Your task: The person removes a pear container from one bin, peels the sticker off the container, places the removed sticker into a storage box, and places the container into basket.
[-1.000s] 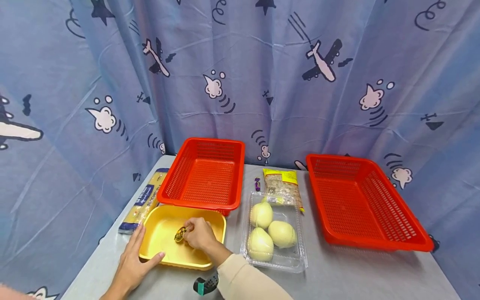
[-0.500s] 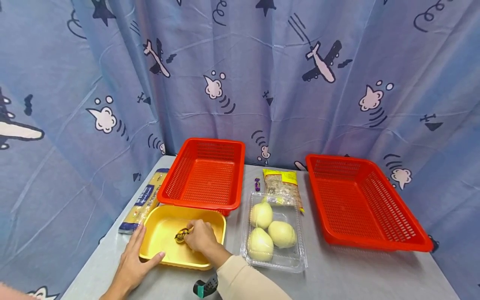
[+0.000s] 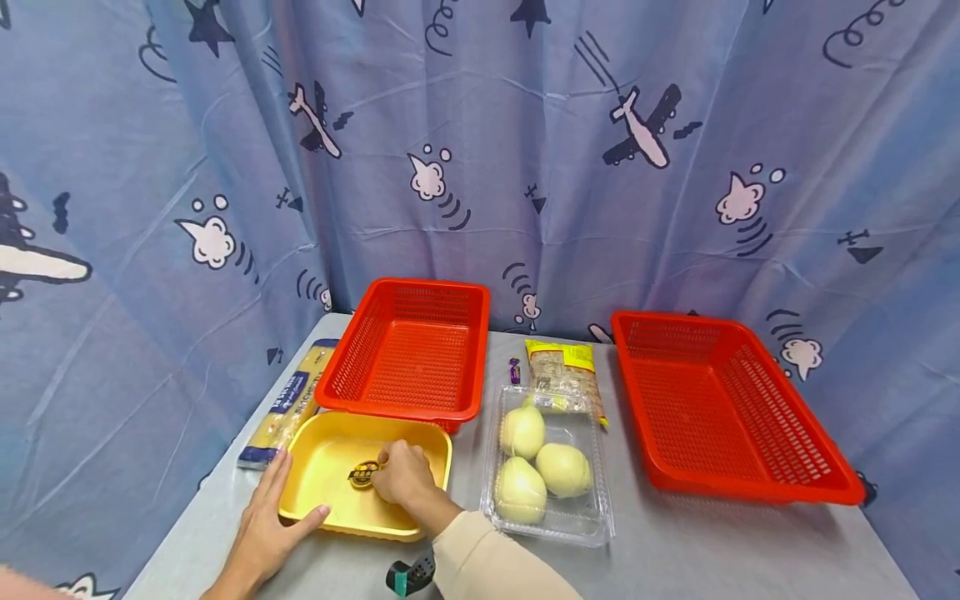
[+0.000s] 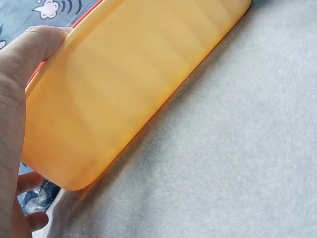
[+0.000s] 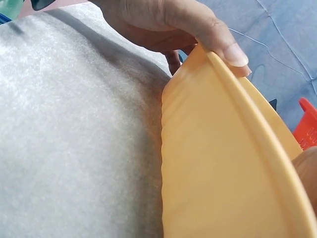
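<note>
A shallow yellow plastic tray (image 3: 330, 433) stands on the table in front of the left red basket. Inside it, a round black-and-gold sticker (image 3: 363, 474) with a dark band of lettering shows near the middle. My right hand (image 3: 408, 479) reaches over the front rim, fingers curled, pinching at the sticker's right edge; the fingertips are mostly hidden. My left hand (image 3: 262, 525) rests at the tray's front left corner. Its thumb (image 5: 233, 52) lies on the rim and its other fingers lie fairly straight along the left side. In the left wrist view the tray's front wall (image 4: 124, 89) fills much of the picture.
Two red baskets (image 3: 420, 354) (image 3: 697, 392) stand behind and at right. A clear clamshell box (image 3: 551, 517) holds several pale round fruits. Around lie a yellow bag (image 3: 566, 367), a purple-wrapped candy (image 3: 514, 371), a spaghetti pack (image 3: 288, 404) and a black strap (image 3: 411, 573).
The sticker has turned from a tilted angle to nearly level and shows more of its face. My right hand has shifted slightly; my left hand has stayed put.
</note>
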